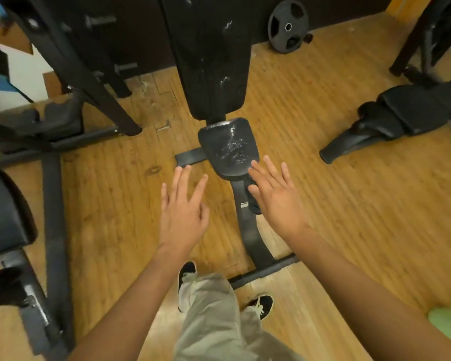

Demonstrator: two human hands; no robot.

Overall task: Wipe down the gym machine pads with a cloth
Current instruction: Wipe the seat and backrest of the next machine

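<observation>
Just beyond the hands: seat pad [228, 149], long axis running far toward backrest pad [214, 61]. Right hand [276, 196] nearer, fingertips at its near edge; left hand [184, 209] left of it; both spread flat, gripping nothing; cloth not identifiable

Both hands are out front and apart. The seat pad [228, 147] sits just ahead and between them. The right hand [276, 196] overlaps its near corner, and the left hand [182, 212] hangs over the floor [349, 204] beside it. Beyond the seat pad rises the back pad [211, 61], and further right a weight plate [288, 26] stands against the wall. The bench beam [250, 230] runs back beneath the right hand to a crossbar [266, 272] by the shoes [186, 272]. Well right lies another bench [401, 118]. Well left stand a rack frame [71, 63] and a padded seat [5, 214].
</observation>
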